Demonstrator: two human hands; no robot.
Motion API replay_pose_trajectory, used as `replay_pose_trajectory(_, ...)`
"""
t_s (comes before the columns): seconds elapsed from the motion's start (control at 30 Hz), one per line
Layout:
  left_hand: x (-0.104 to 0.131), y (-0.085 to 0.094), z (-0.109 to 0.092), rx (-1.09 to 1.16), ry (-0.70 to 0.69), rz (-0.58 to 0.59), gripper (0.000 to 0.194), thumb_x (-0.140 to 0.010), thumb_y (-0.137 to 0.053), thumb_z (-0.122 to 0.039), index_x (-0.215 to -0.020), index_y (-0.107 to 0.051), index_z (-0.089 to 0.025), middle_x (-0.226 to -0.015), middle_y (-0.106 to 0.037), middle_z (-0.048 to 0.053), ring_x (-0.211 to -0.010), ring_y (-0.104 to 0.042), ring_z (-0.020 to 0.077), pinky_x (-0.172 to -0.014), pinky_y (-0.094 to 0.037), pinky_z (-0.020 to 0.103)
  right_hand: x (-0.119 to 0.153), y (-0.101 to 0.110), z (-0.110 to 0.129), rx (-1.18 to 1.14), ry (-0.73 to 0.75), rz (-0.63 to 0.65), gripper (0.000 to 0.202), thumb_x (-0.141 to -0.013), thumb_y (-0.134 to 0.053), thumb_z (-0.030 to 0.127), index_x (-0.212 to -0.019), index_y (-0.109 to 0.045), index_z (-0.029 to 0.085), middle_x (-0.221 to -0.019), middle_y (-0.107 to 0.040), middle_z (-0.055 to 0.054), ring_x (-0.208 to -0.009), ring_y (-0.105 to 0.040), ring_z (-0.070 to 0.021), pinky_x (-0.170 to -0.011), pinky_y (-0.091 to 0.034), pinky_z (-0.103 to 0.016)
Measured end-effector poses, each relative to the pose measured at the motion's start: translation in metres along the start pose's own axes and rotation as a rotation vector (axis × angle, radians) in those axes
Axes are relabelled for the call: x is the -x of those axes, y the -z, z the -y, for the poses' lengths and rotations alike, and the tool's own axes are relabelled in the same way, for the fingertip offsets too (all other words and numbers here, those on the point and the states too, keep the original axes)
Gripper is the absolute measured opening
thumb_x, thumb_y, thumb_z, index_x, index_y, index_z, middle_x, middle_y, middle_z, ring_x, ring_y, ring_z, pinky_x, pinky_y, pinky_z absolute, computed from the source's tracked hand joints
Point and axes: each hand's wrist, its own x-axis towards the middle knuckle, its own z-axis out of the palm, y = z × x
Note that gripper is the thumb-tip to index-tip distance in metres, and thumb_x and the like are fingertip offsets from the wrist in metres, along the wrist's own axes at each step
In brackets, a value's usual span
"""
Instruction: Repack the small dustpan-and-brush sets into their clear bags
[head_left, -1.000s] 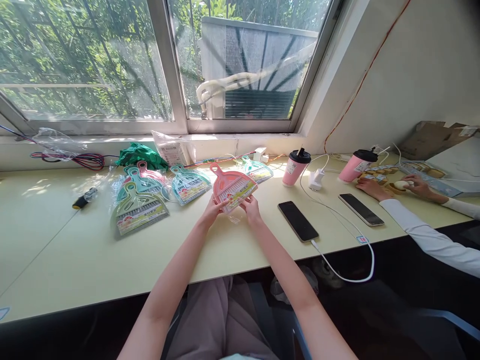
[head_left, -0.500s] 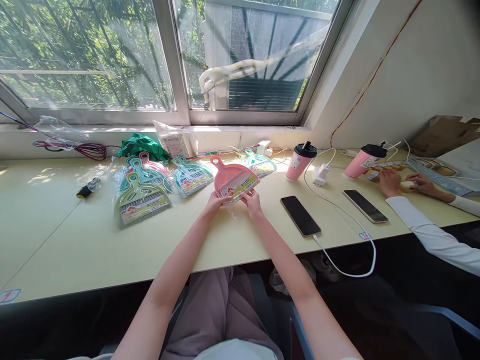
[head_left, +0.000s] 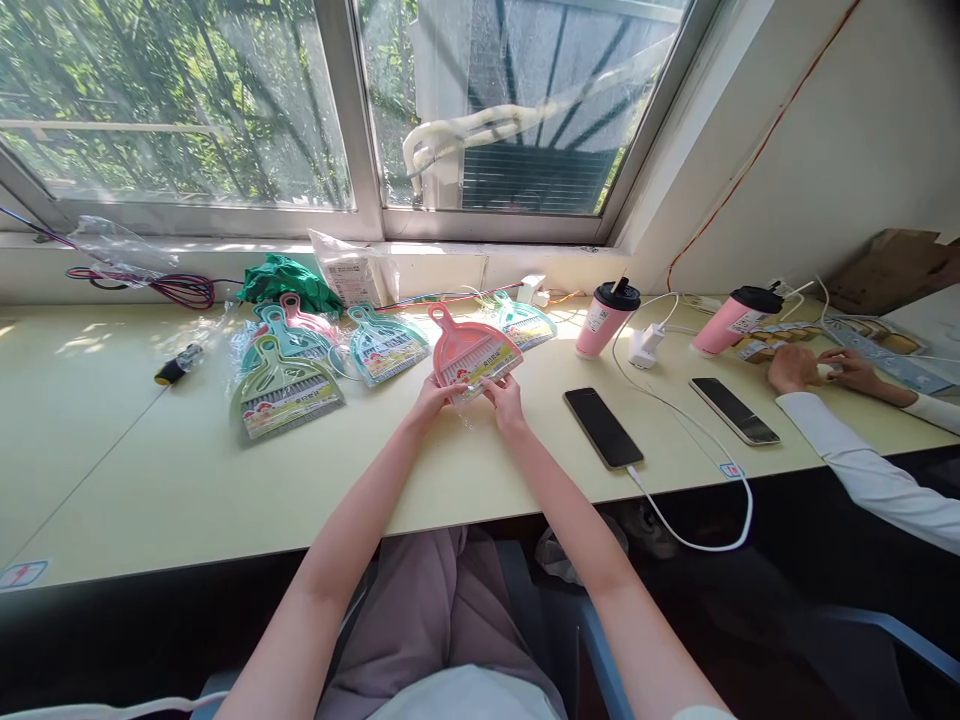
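Note:
A pink dustpan and brush set [head_left: 474,352] in clear wrapping is held between both hands, its looped handle pointing toward the window. My left hand [head_left: 433,397] grips its lower left edge. At the lower right edge, my right hand [head_left: 505,400] is closed with the thumb on the printed label. Teal wrapped sets lie just behind, one to the left [head_left: 386,345] and one to the right [head_left: 525,322]. Farther left, a green set [head_left: 285,395] overlaps a teal one [head_left: 289,340] and another pink one [head_left: 304,316].
Two phones [head_left: 604,428] [head_left: 735,410], two pink cups [head_left: 606,320] [head_left: 736,320] and a white charger [head_left: 646,346] with a looping cable are on the right. Another person's hands [head_left: 795,368] work beyond. A screwdriver [head_left: 178,366] lies left; green plastic [head_left: 285,285] is near the window.
The view has shifted slightly, and things on the table appear a little higher. My hands still hold the pink set in nearly the same pose. The other person's near hand has shifted slightly.

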Motion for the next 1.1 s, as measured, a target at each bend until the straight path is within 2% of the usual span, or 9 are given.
replay_pose_trajectory(0.1,-0.002,0.001,0.003,0.012,-0.014,-0.036,0.067,-0.050,-0.092,-0.032,-0.110,-0.067,-0.015,-0.107,-0.074,0.012,-0.101,-0.068,0.0331,-0.076,-0.054,0.037,0.001,0.000,0.000,0.019,0.003,0.047,0.041,-0.065,-0.079,0.021,-0.102,-0.061,0.020,-0.097,-0.074,-0.003,-0.097,-0.071,-0.0188,-0.096,-0.057,-0.036)
replay_pose_trajectory(0.23,-0.004,0.004,0.005,0.019,-0.050,-0.038,0.073,-0.050,-0.092,-0.034,-0.116,-0.067,-0.016,-0.111,-0.073,0.013,-0.105,-0.067,0.0345,-0.080,-0.055,0.041,0.001,0.000,0.000,0.046,0.007,0.103,0.050,-0.062,-0.082,0.022,-0.107,-0.060,0.021,-0.101,-0.074,-0.003,-0.101,-0.070,-0.0202,-0.099,-0.055,-0.038)
replay_pose_trajectory(0.33,-0.004,0.005,0.004,0.014,-0.023,-0.029,0.073,-0.050,-0.093,-0.035,-0.116,-0.068,-0.016,-0.110,-0.074,0.013,-0.104,-0.068,0.0342,-0.079,-0.056,0.041,-0.001,0.001,-0.001,0.069,-0.004,0.111,0.057,-0.057,-0.085,0.018,-0.108,-0.059,0.022,-0.100,-0.075,-0.003,-0.102,-0.070,-0.0210,-0.099,-0.055,-0.038)
replay_pose_trajectory(0.47,-0.005,0.005,0.003,0.029,0.007,0.001,0.071,-0.051,-0.094,-0.035,-0.114,-0.069,-0.015,-0.110,-0.074,0.014,-0.102,-0.069,0.0329,-0.081,-0.057,0.040,-0.004,0.003,-0.002,-0.016,-0.087,0.085,0.042,-0.061,-0.081,0.012,-0.098,-0.061,0.020,-0.096,-0.075,-0.003,-0.098,-0.072,-0.0202,-0.097,-0.057,-0.036)
replay_pose_trajectory(0.6,-0.006,0.005,0.004,0.037,0.014,-0.021,0.076,-0.049,-0.095,-0.035,-0.117,-0.067,-0.014,-0.113,-0.073,0.015,-0.105,-0.068,0.0347,-0.081,-0.057,0.041,-0.009,0.005,-0.003,-0.122,-0.160,0.063,0.027,-0.069,-0.072,0.009,-0.092,-0.061,0.020,-0.096,-0.076,-0.003,-0.096,-0.073,-0.0187,-0.095,-0.059,-0.033)
replay_pose_trajectory(0.83,-0.009,0.008,0.006,0.046,-0.011,-0.048,0.079,-0.048,-0.096,-0.033,-0.119,-0.065,-0.014,-0.117,-0.072,0.015,-0.115,-0.064,0.0383,-0.086,-0.057,0.045,-0.012,0.005,-0.006,-0.197,-0.182,0.057,0.023,-0.076,-0.068,0.012,-0.093,-0.058,0.023,-0.099,-0.076,-0.001,-0.099,-0.074,-0.0162,-0.094,-0.059,-0.031)
replay_pose_trajectory(0.9,-0.007,0.008,0.004,0.019,-0.015,-0.027,0.077,-0.049,-0.096,-0.033,-0.118,-0.066,-0.014,-0.115,-0.073,0.015,-0.114,-0.065,0.0393,-0.088,-0.056,0.047,-0.012,0.006,-0.008,-0.184,-0.174,0.092,0.028,-0.072,-0.073,0.014,-0.093,-0.057,0.023,-0.099,-0.076,-0.001,-0.099,-0.073,-0.0172,-0.095,-0.059,-0.032)
replay_pose_trajectory(1.1,-0.004,0.005,0.001,-0.035,-0.131,0.052,0.081,-0.046,-0.097,-0.025,-0.119,-0.065,-0.013,-0.112,-0.073,0.016,-0.114,-0.065,0.0402,-0.099,-0.051,0.054,-0.014,0.011,-0.014,0.028,-0.153,0.132,0.065,-0.044,-0.092,0.016,-0.098,-0.056,0.022,-0.092,-0.076,-0.001,-0.094,-0.073,-0.0222,-0.092,-0.060,-0.037)
